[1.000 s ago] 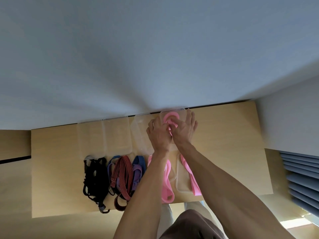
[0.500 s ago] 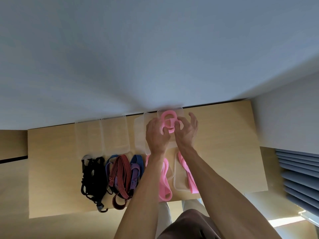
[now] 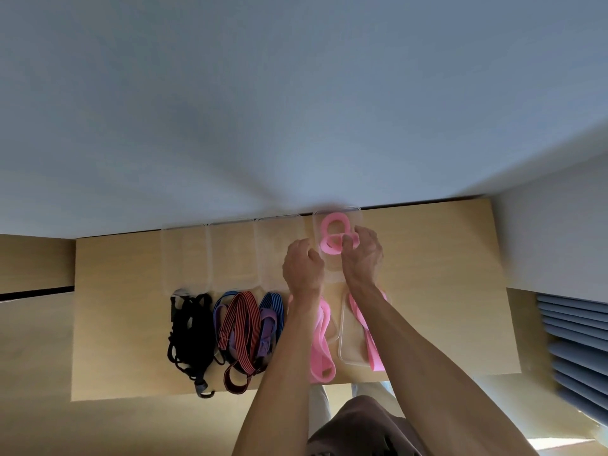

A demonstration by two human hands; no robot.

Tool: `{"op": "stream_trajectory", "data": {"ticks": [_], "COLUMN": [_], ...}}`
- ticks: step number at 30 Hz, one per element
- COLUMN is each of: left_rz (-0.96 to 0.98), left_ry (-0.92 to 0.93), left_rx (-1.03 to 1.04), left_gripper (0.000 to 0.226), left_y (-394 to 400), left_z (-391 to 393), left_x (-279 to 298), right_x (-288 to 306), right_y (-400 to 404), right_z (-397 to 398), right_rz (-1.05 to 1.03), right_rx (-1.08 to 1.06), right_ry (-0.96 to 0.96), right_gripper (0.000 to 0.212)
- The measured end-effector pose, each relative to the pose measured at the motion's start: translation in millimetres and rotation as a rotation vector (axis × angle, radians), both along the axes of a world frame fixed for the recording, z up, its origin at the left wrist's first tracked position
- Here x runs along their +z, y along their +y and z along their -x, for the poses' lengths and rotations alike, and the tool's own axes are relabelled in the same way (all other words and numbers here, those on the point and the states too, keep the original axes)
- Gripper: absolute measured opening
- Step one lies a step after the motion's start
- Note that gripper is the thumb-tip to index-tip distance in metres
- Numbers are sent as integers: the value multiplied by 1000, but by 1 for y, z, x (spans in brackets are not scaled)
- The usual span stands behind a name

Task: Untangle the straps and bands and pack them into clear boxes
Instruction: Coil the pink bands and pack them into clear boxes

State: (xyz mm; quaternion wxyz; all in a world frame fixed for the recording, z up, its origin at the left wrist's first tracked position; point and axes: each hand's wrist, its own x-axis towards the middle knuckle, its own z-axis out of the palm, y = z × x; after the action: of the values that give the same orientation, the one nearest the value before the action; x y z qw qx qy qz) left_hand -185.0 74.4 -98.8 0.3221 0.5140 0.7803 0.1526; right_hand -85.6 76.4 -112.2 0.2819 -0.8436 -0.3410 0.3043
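No lettering, label, brand mark or number can be read anywhere in this view. The clear plastic boxes (image 3: 278, 255), the pink, black and striped elastic bands (image 3: 241, 327) and the pale wooden counter (image 3: 437, 278) all show plain surfaces, with any small print too blurred to make out.

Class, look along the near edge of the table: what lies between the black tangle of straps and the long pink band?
In the head view, a mixed bundle of red-striped, blue and purple straps lies between the black tangle of straps and the long pink band.
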Motion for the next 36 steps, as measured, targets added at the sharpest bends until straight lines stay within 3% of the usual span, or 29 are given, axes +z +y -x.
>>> {"op": "stream_trajectory", "data": {"ticks": [6, 9, 12, 16, 20, 24, 28, 36], "left_rz": [-22, -143, -242, -159, -149, -38, -98, -197], "left_ry": [29, 32, -31, -63, 90, 214, 200, 88], "left_rx": [-23, 9, -116, -240, -236, -287, -279, -240], "left_gripper": [38, 38, 37, 31, 26, 32, 28, 28], "left_y": [11, 10, 10, 17, 14, 6, -7, 0], "left_z": [-2, -5, -13, -25, -21, -19, -19, -3], "left_x": [0, 9, 16, 13, 5, -4, -8, -7], "right_x": [2, 3, 1, 0, 0, -6, -10, -3], "right_y": [2, 0, -8, -18, -24, -24, -26, -27], "right_z": [-5, -7, -8, -10, -10, -10, -3, -6], "right_rz": [-101, -151, -76, 1, 21, 114, 191, 17], "right_rx": [-5, -42, 25, 117, 118, 173, 207, 167], "right_ry": [-17, -53, -9, -18, -18, -11, -43, 16], "right_gripper": [16, 18, 23, 19, 8, 19, 35, 29]}}
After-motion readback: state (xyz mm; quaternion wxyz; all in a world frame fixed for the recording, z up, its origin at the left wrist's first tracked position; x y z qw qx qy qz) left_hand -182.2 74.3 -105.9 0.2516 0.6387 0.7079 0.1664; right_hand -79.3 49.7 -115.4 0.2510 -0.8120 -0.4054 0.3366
